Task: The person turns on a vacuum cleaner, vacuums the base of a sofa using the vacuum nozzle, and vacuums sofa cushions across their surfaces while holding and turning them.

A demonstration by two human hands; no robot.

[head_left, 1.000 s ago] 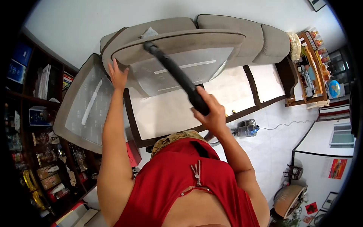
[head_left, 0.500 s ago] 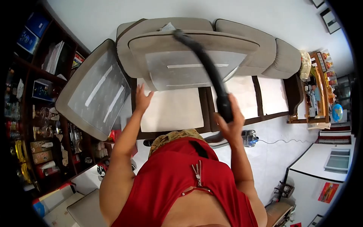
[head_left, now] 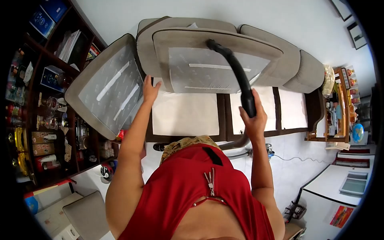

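White, bare wall (head_left: pixel 200 10) is rising behind a large grey cushion (head_left: pixel 216 60), which is standing on edge, its pale underside showing. Right of its lower edge, the right hand (head_left: pixel 255 120) is gripping a curved black plastic vacuum tube (head_left: pixel 239 76), whose tip is crossing its upper border. Below its left corner, the left hand (head_left: pixel 150 92) is hovering open, fingers spread; whether it is touching anything is unclear.

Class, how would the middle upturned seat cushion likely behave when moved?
The seat cushion is probably fairly stiff: it stands on edge without folding. Tilted against the back cushions, it might tip forward if tugged. Its breadth suggests awkward bulk.
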